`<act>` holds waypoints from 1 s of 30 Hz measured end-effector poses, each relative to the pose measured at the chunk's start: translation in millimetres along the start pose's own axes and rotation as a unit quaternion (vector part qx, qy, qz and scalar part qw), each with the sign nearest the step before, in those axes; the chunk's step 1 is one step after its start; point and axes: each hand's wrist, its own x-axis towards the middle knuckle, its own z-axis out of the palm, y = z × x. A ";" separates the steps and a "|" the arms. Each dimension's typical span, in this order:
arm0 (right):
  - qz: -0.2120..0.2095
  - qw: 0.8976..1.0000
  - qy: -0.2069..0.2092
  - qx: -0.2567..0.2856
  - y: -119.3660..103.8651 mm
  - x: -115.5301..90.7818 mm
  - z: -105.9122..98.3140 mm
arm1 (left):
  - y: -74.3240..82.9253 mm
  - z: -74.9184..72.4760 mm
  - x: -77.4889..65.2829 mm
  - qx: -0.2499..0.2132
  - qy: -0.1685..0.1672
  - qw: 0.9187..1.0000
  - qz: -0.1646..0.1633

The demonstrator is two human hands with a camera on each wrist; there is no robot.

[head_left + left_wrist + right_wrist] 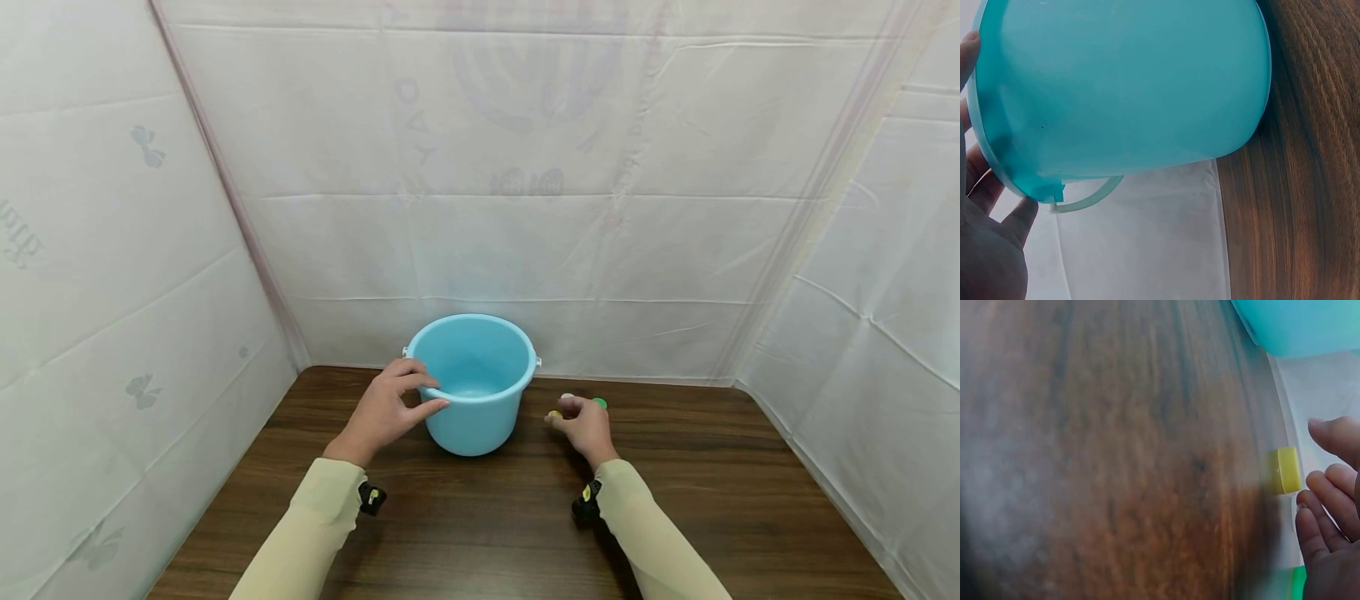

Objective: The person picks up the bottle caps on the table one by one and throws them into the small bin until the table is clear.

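A light blue plastic bucket (474, 429) stands upright on the wooden table. My left hand (380, 414) holds its rim at the near left, thumb outside and fingers over the edge; the left wrist view shows the bucket's side (1141, 87) close up. To the right of the bucket, my right hand (587, 429) reaches down beside a small yellow bottle cap (1288, 470), thumb and fingers spread apart around it. Just beyond that hand lie a green cap (600, 402) and a whitish one (567, 396), both partly hidden by the fingers.
White printed sheeting hangs as a back wall (480, 250) right behind the table (480, 525), with more sheeting along the left (135, 292) and right (885, 292) sides. The bucket's handle (1094, 197) hangs down its far side.
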 end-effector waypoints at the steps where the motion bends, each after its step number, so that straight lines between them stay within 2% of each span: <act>1: 0.001 1.000 0.000 0.000 0.3 0.4 0.3 | -0.3 0.1 0.0 0.000 0.000 1.000 0.000; 21: 0.004 1.000 -0.008 -0.026 1.5 4.2 5.5 | -1.2 0.6 0.2 0.003 0.005 1.000 0.012; 30: 0.009 0.999 -0.004 -0.031 2.1 4.3 7.4 | -0.1 0.2 -0.1 -0.005 0.002 1.000 0.004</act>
